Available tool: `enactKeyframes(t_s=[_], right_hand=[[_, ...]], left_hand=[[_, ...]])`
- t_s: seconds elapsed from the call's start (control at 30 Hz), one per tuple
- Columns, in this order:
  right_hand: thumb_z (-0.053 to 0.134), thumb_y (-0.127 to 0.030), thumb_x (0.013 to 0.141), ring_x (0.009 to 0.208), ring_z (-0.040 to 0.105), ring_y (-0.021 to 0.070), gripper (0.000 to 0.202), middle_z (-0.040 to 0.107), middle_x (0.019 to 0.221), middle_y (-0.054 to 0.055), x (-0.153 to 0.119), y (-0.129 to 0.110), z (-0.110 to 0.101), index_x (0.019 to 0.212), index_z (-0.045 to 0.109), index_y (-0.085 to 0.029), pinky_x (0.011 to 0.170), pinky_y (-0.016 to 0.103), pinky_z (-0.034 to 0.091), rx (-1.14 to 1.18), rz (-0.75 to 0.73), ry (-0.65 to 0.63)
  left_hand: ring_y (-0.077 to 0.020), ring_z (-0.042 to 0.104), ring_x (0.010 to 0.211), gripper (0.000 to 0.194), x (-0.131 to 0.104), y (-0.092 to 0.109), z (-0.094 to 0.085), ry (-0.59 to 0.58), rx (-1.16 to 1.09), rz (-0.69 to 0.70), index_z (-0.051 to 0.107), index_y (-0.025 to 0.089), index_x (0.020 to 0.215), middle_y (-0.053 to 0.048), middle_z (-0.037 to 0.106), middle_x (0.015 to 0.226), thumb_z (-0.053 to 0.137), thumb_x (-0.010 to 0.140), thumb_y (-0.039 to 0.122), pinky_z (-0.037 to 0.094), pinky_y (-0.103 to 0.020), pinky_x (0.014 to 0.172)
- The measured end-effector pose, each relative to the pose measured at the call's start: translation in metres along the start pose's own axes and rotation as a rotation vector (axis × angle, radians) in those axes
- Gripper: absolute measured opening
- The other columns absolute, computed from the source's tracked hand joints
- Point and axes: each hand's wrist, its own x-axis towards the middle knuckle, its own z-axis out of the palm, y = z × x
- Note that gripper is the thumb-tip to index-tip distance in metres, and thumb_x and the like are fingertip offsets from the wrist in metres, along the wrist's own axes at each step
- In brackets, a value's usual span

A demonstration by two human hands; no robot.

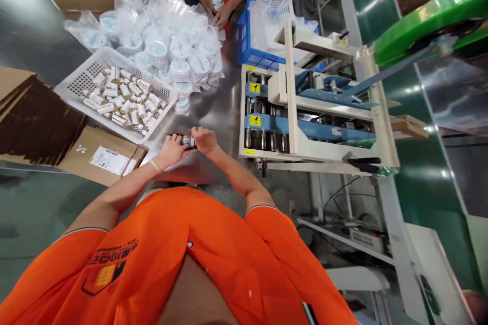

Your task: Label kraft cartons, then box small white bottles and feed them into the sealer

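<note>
Small dark item (186,140) sits over the steel table (224,106) edge, pinched between both hands. Left hand (172,150) fingers curl on its left end, right hand (204,139) fingers close on the right; forearms angled in. White basket (76,84) of labelled tubes (124,101) just left, print unreadable. Bagged jars (168,45) behind. Machine (305,111) right, yellow stickers. Co-worker's hands (215,7) at far end.

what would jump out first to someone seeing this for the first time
Most striking is the heap of white jars in clear bags at the far side of the steel table, with a white basket of small tubes beside it. In the middle, the left hand and right hand together grip a small dark item. To the right stands a cream and blue machine, fed by a green tape roll.
</note>
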Motion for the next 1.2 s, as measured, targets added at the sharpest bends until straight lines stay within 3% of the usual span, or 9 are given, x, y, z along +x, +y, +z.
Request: enactKeyframes(t_s=[0.1, 0.37, 0.47, 0.63, 0.7, 0.8, 0.97, 1.1, 1.2], right_hand=[[0.062, -0.016, 0.111, 0.107, 0.082, 0.0277, 0.026, 0.086, 0.118, 0.016, -0.015, 0.029, 0.005, 0.126, 0.083, -0.014, 0.099, 0.035, 0.065, 0.284, 0.211, 0.085], [0.071, -0.010, 0.103, 0.099, 0.069, 0.0165, 0.019, 0.073, 0.089, -0.001, 0.004, 0.013, 0.026, 0.085, 0.074, -0.017, 0.098, 0.022, 0.054, 0.561, -0.102, -0.106], [0.077, -0.014, 0.103, 0.111, 0.068, 0.0208, 0.012, 0.078, 0.107, 0.004, -0.009, 0.022, 0.026, 0.092, 0.078, -0.019, 0.108, 0.028, 0.055, 0.518, -0.241, -0.159], [0.072, -0.013, 0.109, 0.120, 0.069, 0.0225, 0.018, 0.081, 0.117, 0.008, -0.016, 0.022, 0.032, 0.096, 0.082, -0.020, 0.115, 0.028, 0.054, 0.402, -0.275, -0.225], [0.074, -0.017, 0.112, 0.124, 0.072, 0.0242, 0.011, 0.082, 0.127, 0.010, -0.009, 0.015, 0.031, 0.115, 0.084, -0.019, 0.114, 0.030, 0.057, 0.319, -0.167, -0.147], [0.091, -0.023, 0.104, 0.149, 0.068, 0.0353, 0.052, 0.073, 0.159, 0.023, 0.004, 0.012, 0.024, 0.152, 0.074, -0.013, 0.129, 0.045, 0.055, 0.182, -0.080, 0.090], [0.083, -0.022, 0.109, 0.176, 0.046, 0.0407, 0.055, 0.063, 0.179, 0.022, 0.003, 0.017, 0.026, 0.163, 0.071, -0.013, 0.142, 0.057, 0.042, 0.131, -0.311, 0.063], [0.075, -0.027, 0.116, 0.169, 0.054, 0.0404, 0.050, 0.065, 0.179, 0.014, -0.028, 0.017, 0.026, 0.165, 0.072, -0.016, 0.133, 0.053, 0.051, 0.184, -0.195, 0.051], [0.067, -0.030, 0.123, 0.157, 0.063, 0.0323, 0.046, 0.076, 0.167, 0.009, -0.072, 0.065, -0.017, 0.167, 0.070, -0.017, 0.125, 0.039, 0.055, 0.241, 0.029, 0.179]], left_hand=[[-0.0484, 0.055, 0.143, 0.043, 0.001, 0.003, 0.003, 0.007, -0.013, -0.005, 0.089, 0.021, 0.131, -0.027, 0.071, 0.144, 0.064, 0.116, 0.052, 0.042, -0.061, 0.117], [-0.0397, 0.057, 0.147, 0.041, -0.005, -0.028, 0.013, 0.228, -0.356, 0.060, 0.073, 0.017, 0.137, -0.022, 0.068, 0.154, 0.062, 0.112, 0.048, 0.047, -0.061, 0.130], [-0.0361, 0.056, 0.155, 0.050, -0.016, -0.055, 0.019, 0.428, -0.563, -0.176, 0.064, 0.017, 0.149, -0.022, 0.064, 0.160, 0.063, 0.109, 0.047, 0.051, -0.057, 0.132], [-0.0304, 0.074, 0.134, 0.094, 0.002, -0.059, 0.036, 0.234, -0.924, -0.335, 0.054, 0.010, 0.167, -0.022, 0.075, 0.148, 0.084, 0.091, 0.057, 0.065, -0.044, 0.115], [-0.0311, 0.077, 0.124, 0.102, 0.013, -0.058, 0.040, 0.237, -0.976, -0.396, 0.061, 0.005, 0.160, -0.023, 0.080, 0.139, 0.089, 0.082, 0.064, 0.067, -0.044, 0.110], [-0.0362, 0.080, 0.120, 0.105, 0.020, -0.076, 0.033, 0.144, -1.007, -0.339, 0.074, 0.008, 0.149, -0.021, 0.086, 0.128, 0.088, 0.073, 0.077, 0.067, -0.050, 0.111], [-0.0500, 0.070, 0.152, 0.104, 0.019, -0.097, -0.004, -0.103, -0.706, -0.126, 0.080, 0.013, 0.155, -0.025, 0.081, 0.153, 0.071, 0.080, 0.085, 0.056, -0.060, 0.129], [-0.0650, 0.039, 0.175, 0.125, 0.014, -0.045, 0.004, -0.003, -0.038, -0.168, 0.058, -0.003, 0.175, -0.042, 0.062, 0.170, 0.073, 0.083, 0.080, 0.037, -0.080, 0.136], [-0.0666, 0.052, 0.163, 0.127, 0.016, -0.019, 0.022, 0.074, 0.149, -0.189, 0.043, 0.008, 0.187, -0.040, 0.069, 0.160, 0.068, 0.084, 0.078, 0.044, -0.083, 0.126]])
